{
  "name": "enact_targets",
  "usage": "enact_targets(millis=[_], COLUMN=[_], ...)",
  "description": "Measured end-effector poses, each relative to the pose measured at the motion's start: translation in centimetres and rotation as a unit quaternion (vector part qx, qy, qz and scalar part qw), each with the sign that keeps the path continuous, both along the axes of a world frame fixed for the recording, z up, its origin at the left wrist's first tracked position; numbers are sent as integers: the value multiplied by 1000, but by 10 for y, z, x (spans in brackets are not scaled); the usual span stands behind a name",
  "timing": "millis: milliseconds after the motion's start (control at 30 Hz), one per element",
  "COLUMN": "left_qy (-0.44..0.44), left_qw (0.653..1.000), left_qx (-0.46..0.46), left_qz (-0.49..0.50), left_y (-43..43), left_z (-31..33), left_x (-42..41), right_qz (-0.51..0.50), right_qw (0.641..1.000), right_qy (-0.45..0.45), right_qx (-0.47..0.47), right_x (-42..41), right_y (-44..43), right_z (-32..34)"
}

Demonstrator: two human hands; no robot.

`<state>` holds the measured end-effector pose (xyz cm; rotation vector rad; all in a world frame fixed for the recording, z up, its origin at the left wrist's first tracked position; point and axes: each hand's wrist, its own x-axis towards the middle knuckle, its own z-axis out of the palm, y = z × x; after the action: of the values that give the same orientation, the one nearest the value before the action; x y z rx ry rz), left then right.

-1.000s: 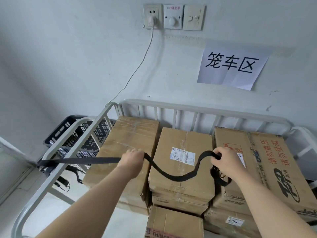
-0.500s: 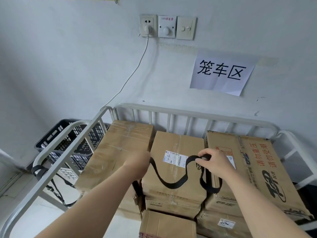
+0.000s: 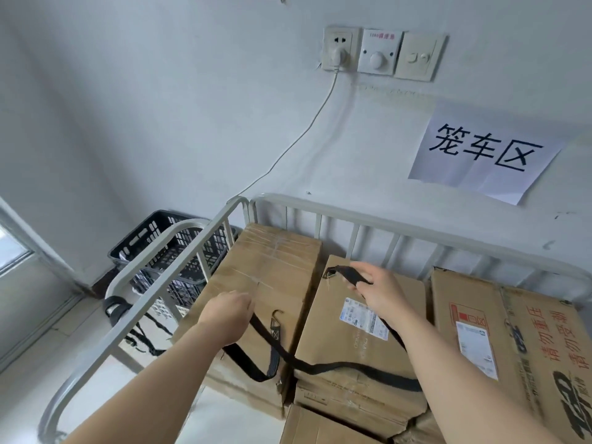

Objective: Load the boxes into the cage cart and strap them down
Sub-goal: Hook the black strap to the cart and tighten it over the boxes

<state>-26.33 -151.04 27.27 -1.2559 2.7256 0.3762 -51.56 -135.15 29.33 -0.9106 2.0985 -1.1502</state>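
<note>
Strap (image 3: 336,368) droops across boxes (image 3: 272,267) in cart (image 3: 384,223); right hand (image 3: 381,293) pinches its end, left hand (image 3: 229,312) fingers (image 3: 245,303) curled round it.

in the cage cart (image 3: 400,224) we have the left box (image 3: 272,267), middle box (image 3: 333,315) and right box (image 3: 474,302) side by side against its back rail. the strap (image 3: 336,368) sags from our left hand (image 3: 229,310), over the left box, to our right hand (image 3: 381,293), over the middle box. its hook (image 3: 276,318) lies on the left box. a crate (image 3: 153,232) stands left of the cart, and a sign (image 3: 480,155) hangs on the wall behind.
</note>
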Motion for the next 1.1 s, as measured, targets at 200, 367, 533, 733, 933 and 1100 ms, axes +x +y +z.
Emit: enact_targets(millis=[200,367,533,733,933,1100], left_qy=[-47,-126,-142,-42,47,158], left_qw=[998,992,988,986,944,873], left_qx=[-29,-13,46,163,319,434], left_qz=[11,-28,-41,-5,69,157], left_y=[-59,-98,-111,-101,-78,-73], left_z=[-18,-54,-94,-121,-136,-137], left_x=[21,21,2,-36,-86,-123], right_qz=[-16,-6,-13,-1,47,92], right_qw=[995,964,927,970,982,977], right_qy=[-2,71,87,-11,-119,-138], right_qx=[101,258,365,242,142,134], right_x=[23,27,15,8,-1,-7], right_y=[-57,-61,-45,-59,-90,-104], right_z=[-52,-108,-144,-149,-121,-112])
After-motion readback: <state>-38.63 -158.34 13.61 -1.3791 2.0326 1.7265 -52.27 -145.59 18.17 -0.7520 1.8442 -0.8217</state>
